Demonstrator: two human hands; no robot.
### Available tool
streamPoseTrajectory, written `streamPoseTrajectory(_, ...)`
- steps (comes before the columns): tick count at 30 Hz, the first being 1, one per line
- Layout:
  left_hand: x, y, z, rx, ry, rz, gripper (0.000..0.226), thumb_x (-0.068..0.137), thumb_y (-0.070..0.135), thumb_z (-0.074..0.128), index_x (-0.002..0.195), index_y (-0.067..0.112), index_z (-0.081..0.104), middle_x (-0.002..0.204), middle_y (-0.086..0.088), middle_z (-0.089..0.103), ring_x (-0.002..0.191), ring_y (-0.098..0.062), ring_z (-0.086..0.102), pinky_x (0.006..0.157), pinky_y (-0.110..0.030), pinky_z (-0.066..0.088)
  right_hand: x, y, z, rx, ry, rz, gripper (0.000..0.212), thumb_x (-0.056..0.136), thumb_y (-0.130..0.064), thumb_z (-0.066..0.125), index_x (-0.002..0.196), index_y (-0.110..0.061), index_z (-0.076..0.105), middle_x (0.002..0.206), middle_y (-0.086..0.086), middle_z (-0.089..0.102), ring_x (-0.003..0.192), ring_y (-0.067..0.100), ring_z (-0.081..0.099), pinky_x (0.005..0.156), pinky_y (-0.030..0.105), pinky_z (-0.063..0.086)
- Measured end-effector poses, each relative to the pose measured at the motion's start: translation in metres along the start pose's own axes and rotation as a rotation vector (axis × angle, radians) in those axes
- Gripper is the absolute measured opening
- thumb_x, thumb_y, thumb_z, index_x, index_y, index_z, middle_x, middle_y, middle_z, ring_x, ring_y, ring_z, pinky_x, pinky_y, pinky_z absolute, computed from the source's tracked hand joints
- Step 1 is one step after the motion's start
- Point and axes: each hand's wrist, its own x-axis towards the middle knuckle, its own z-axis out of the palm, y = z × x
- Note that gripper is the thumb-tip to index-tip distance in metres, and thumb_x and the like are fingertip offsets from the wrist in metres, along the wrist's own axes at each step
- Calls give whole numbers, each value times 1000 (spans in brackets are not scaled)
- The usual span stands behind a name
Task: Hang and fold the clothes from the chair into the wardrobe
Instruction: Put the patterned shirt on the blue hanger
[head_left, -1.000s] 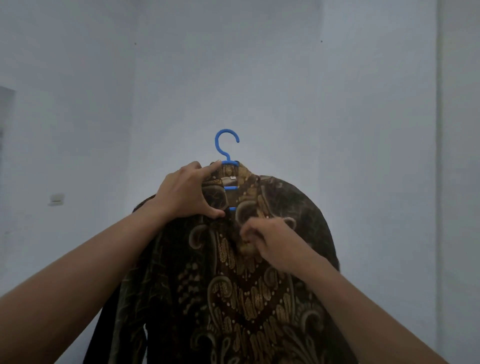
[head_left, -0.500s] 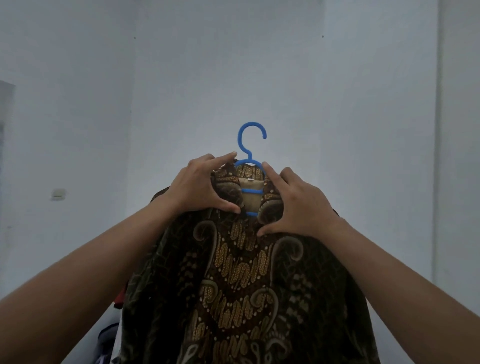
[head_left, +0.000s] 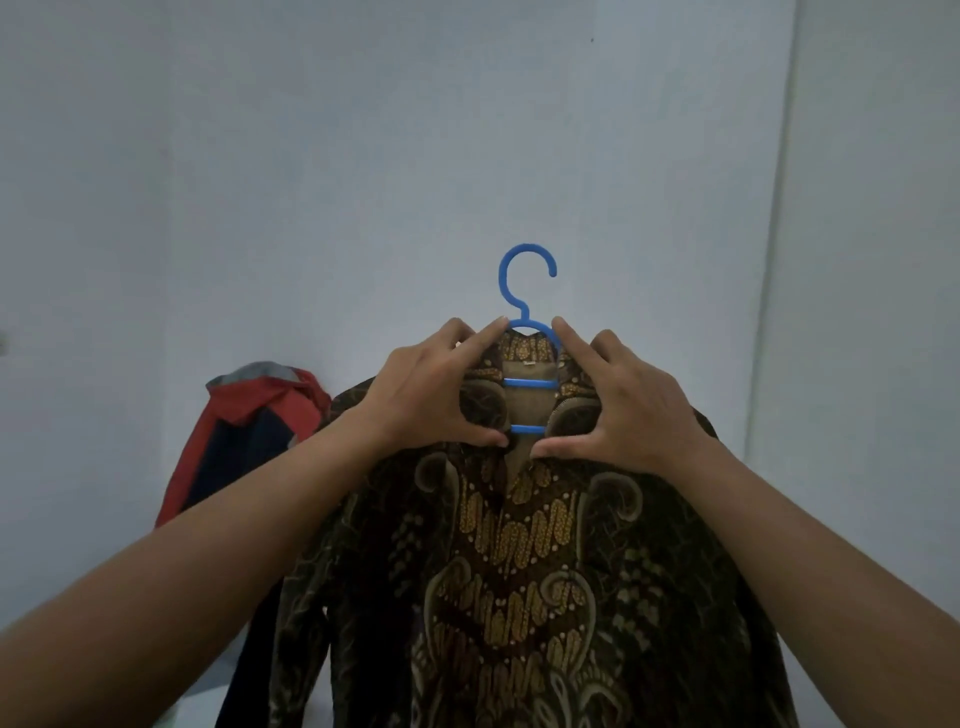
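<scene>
At centre frame, a brown batik shirt (head_left: 524, 571) on a blue hanger (head_left: 525, 291) was held up before the pale wall (head_left: 467, 130), its collar pinched by the left hand (head_left: 431, 395) and right hand (head_left: 628, 410). At nine o'clock a red-and-navy garment (head_left: 249, 431) was seen.

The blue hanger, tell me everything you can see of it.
The blue hanger looks like plastic, with an open hook on top that catches on nothing and two crossbars showing in the neck opening. It stands upright inside the brown patterned shirt, its shoulders hidden under the collar. The left hand and right hand pinch the collar over it.
</scene>
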Motion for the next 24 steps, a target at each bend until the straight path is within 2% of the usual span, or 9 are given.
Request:
streamPoseTrajectory(2, 2, 16, -5, -22, 10, 10, 124, 58, 75, 77, 157, 25, 22, 126, -5, 52, 94, -23, 62, 70, -35, 52, -14, 2, -17, -36, -7, 20, 128, 56, -100, 47, 157, -32, 7, 108, -4, 44, 81, 14, 50, 65, 33, 55)
streamPoseTrajectory(5, 5, 44, -17, -42, 20, 36, 124, 57, 75, 77, 156, 26, 21, 125, -5, 52, 91, -23, 63, 67, -33, 52, -39, 4, -49, -86, -19, 55, 122, 60, -97, 48, 157, -32, 13, 108, -3, 45, 82, 14, 50, 65, 33, 55)
streamPoseTrajectory(12, -2, 132, -71, -117, 57, 92, 123, 56, 74, 79, 156, 28, 24, 124, -5, 54, 92, -24, 63, 69, -35, 54, -114, 0, -146, -153, -8, 138, 114, 64, -90, 54, 156, -32, 18, 106, -5, 45, 82, 11, 49, 63, 28, 51)
streamPoseTrajectory(16, -33, 187, -102, -159, 16, 77, 124, 56, 75, 78, 157, 30, 21, 116, -2, 55, 90, -21, 60, 67, -30, 49, -170, -17, -196, -163, -55, 179, 116, 62, -90, 55, 156, -34, 16, 105, -5, 43, 83, 12, 48, 66, 34, 55)
streamPoseTrajectory(24, -96, 277, -157, -265, -80, 176, 123, 55, 75, 78, 155, 30, 22, 114, 0, 55, 85, -19, 60, 65, -33, 53, -287, -68, -277, -166, -162, 337, 122, 58, -85, 65, 156, -37, 11, 104, -4, 43, 83, 13, 48, 69, 34, 54)
